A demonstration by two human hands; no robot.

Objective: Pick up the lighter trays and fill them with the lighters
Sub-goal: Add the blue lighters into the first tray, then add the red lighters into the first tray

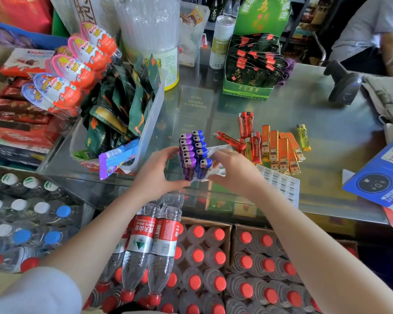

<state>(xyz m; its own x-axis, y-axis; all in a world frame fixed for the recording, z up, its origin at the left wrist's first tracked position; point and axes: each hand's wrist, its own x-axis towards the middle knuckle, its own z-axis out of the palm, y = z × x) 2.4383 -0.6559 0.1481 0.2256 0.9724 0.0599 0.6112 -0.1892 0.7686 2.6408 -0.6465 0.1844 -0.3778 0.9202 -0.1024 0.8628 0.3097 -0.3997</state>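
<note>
Both hands, left hand (pixel 156 172) and right hand (pixel 233 171), grip a clear moulded lighter tray (pixel 216 172) on the glass counter (pixel 327 137). Five purple lighters (pixel 187 155) and five blue lighters (pixel 201 152) stand upright in two rows in its left side.

My glass surface (pixel 327 123) carries loose red lighters (pixel 245 124), orange ones (pixel 279 150), a yellow lighter (pixel 302 137) (well apart), a barcode sheet (pixel 281 184) and a green tea box (pixel 247 90).

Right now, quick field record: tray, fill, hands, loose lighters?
tray: clear plastic lighter tray on the glass counter
fill: purple lighters and blue lighters standing in two rows, rest of the slots empty
left hand: grips tray's left edge
right hand: grips tray's right side
loose: red lighters, orange lighters, one yellow lighter
</note>
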